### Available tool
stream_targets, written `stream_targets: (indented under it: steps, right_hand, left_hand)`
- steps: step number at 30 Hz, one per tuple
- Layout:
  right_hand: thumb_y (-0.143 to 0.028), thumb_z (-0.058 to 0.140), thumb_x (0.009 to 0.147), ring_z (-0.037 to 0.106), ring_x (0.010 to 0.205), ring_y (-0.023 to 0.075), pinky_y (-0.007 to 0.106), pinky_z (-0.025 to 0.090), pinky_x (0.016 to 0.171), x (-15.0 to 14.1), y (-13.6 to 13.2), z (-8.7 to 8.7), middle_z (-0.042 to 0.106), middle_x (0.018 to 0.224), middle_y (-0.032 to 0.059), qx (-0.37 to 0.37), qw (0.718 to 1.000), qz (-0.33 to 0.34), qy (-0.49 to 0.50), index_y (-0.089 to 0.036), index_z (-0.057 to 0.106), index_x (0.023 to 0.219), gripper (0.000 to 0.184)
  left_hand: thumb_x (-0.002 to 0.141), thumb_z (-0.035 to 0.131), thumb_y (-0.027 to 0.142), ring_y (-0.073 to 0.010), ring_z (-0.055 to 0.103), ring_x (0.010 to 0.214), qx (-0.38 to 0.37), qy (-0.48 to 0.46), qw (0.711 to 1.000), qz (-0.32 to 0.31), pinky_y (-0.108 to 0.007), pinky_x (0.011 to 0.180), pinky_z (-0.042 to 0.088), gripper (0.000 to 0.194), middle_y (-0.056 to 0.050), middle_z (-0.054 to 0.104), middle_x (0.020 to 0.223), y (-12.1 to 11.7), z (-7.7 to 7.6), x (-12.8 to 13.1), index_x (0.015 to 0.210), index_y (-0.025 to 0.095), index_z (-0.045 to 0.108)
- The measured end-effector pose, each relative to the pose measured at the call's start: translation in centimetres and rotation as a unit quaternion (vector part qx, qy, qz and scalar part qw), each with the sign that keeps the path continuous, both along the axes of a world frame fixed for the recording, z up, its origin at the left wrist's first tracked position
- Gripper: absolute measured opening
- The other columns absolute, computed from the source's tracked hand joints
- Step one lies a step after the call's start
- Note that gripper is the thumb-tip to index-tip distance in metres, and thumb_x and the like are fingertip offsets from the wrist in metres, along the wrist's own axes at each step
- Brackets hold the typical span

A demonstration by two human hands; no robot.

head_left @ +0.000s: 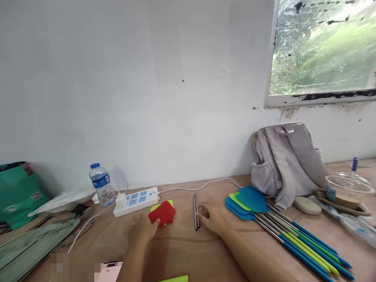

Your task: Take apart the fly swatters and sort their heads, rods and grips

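Observation:
My left hand [142,229] grips the left edge of a red fly swatter head [164,211], thumb on top and the other fingers partly hidden. A yellow-green swatter head [155,207] shows from under the red one. Two thin metal tubes [195,209] lie side by side, pointing at the wall. My right hand [212,218] is closed at their right side, thumb and forefinger on the nearer tube. To its right lies a pile of assembled fly swatters with blue heads [249,197], steel shafts and blue or green handles [311,250].
A white power strip [136,201] and a water bottle [101,184] stand at the left, beside a green bag [22,197]. A grey backpack [289,160] leans on the wall at right, near a plastic cup [346,190]. A pink object [110,272] lies at the front edge.

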State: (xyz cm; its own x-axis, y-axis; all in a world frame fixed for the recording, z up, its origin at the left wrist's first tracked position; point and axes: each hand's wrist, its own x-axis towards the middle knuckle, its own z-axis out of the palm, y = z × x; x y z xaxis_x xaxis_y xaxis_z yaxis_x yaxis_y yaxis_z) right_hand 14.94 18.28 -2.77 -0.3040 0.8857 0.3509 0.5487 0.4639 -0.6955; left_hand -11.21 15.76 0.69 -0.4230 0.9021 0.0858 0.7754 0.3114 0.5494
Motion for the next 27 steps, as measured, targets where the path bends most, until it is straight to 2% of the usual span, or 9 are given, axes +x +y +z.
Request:
stream_targets:
  steps: [1, 3, 6, 8, 10, 14, 19, 24, 27]
  right_hand:
    - [-0.029, 0.058, 0.077, 0.059, 0.084, 0.0194, 0.028, 0.044, 0.073, 0.2, -0.4, 0.2, 0.064, 0.095, 0.0063, 0.01, 0.999, 0.03, -0.013, -0.021, 0.062, 0.101, 0.026]
    - [-0.031, 0.064, 0.071, 0.052, 0.104, 0.0238, 0.033, 0.039, 0.088, 0.5, -1.3, 0.6, 0.055, 0.118, 0.0084, 0.041, 0.993, 0.096, -0.056, -0.023, 0.06, 0.11, 0.04]
    - [-0.029, 0.059, 0.075, 0.046, 0.112, 0.0254, 0.039, 0.033, 0.097, 0.4, -2.5, 0.9, 0.05, 0.126, 0.0077, 0.083, 0.974, 0.16, -0.134, -0.025, 0.059, 0.113, 0.038]
    - [-0.024, 0.05, 0.082, 0.048, 0.109, 0.0227, 0.037, 0.034, 0.096, 0.3, -2.9, 0.7, 0.054, 0.12, 0.0063, 0.089, 0.971, 0.162, -0.15, -0.025, 0.061, 0.109, 0.03]
    - [-0.019, 0.042, 0.085, 0.05, 0.106, 0.0199, 0.033, 0.038, 0.094, 0.2, -3.1, 0.4, 0.056, 0.115, 0.0061, 0.082, 0.974, 0.155, -0.141, -0.023, 0.062, 0.107, 0.029]
    - [-0.015, 0.042, 0.084, 0.053, 0.104, 0.0189, 0.03, 0.042, 0.09, 0.6, -2.9, -0.1, 0.056, 0.115, 0.0069, 0.06, 0.982, 0.137, -0.116, -0.022, 0.062, 0.105, 0.029]
    - [-0.014, 0.046, 0.081, 0.053, 0.104, 0.0195, 0.031, 0.042, 0.09, 1.1, -2.7, -0.4, 0.054, 0.116, 0.0072, 0.065, 0.983, 0.136, -0.107, -0.023, 0.06, 0.105, 0.03]
    - [-0.011, 0.047, 0.078, 0.053, 0.099, 0.0191, 0.032, 0.043, 0.086, 1.9, -3.4, -0.5, 0.054, 0.109, 0.0067, 0.096, 0.984, 0.115, -0.099, -0.024, 0.058, 0.104, 0.031]
    - [-0.007, 0.046, 0.075, 0.052, 0.095, 0.0194, 0.033, 0.043, 0.083, 3.3, -4.8, -0.5, 0.056, 0.102, 0.0064, 0.133, 0.979, 0.114, -0.101, -0.022, 0.058, 0.098, 0.03]
  left_hand:
    - [0.066, 0.056, 0.035, -0.0489, 0.049, 0.103, -0.008, 0.024, 1.0, -0.01, -0.059, 0.082, 0.033, 0.057, -0.032, 0.047, 0.119, 0.0, -0.1, 0.4, 0.114, 0.003, 0.052]
    - [0.07, 0.053, 0.034, -0.0437, 0.043, 0.114, -0.023, 0.07, 0.996, -0.049, -0.056, 0.091, 0.028, 0.06, -0.024, 0.037, 0.134, -0.1, -0.3, 1.2, 0.125, 0.011, 0.046]
    - [0.074, 0.051, 0.034, -0.0344, 0.035, 0.124, -0.047, 0.105, 0.985, -0.124, -0.046, 0.1, 0.026, 0.054, -0.011, 0.032, 0.141, 0.1, -0.9, 1.9, 0.126, 0.021, 0.047]
    - [0.075, 0.051, 0.032, -0.0306, 0.035, 0.125, -0.066, 0.117, 0.978, -0.157, -0.042, 0.101, 0.027, 0.052, -0.011, 0.037, 0.139, 0.2, -1.3, 1.9, 0.125, 0.019, 0.05]
    - [0.075, 0.05, 0.03, -0.0285, 0.04, 0.122, -0.077, 0.124, 0.973, -0.178, -0.039, 0.1, 0.03, 0.051, -0.012, 0.042, 0.136, 0.4, -1.4, 1.5, 0.124, 0.017, 0.051]
    - [0.072, 0.052, 0.026, -0.0281, 0.045, 0.118, -0.087, 0.121, 0.969, -0.199, -0.038, 0.099, 0.032, 0.051, -0.014, 0.045, 0.133, 0.4, -0.9, 0.3, 0.122, 0.015, 0.053]
    - [0.066, 0.052, 0.015, -0.0234, 0.039, 0.125, -0.091, 0.093, 0.967, -0.218, -0.033, 0.104, 0.028, 0.055, -0.011, 0.044, 0.135, 0.2, -0.8, -0.7, 0.121, 0.015, 0.054]
    - [0.061, 0.049, 0.009, -0.0264, 0.029, 0.13, -0.094, 0.074, 0.969, -0.218, -0.039, 0.106, 0.023, 0.066, -0.011, 0.033, 0.142, 0.2, -1.1, -0.7, 0.127, 0.014, 0.047]
    - [0.057, 0.046, 0.004, -0.0259, 0.027, 0.131, -0.088, 0.065, 0.968, -0.227, -0.04, 0.107, 0.022, 0.073, -0.009, 0.032, 0.143, 0.2, -0.7, -0.6, 0.129, 0.016, 0.046]
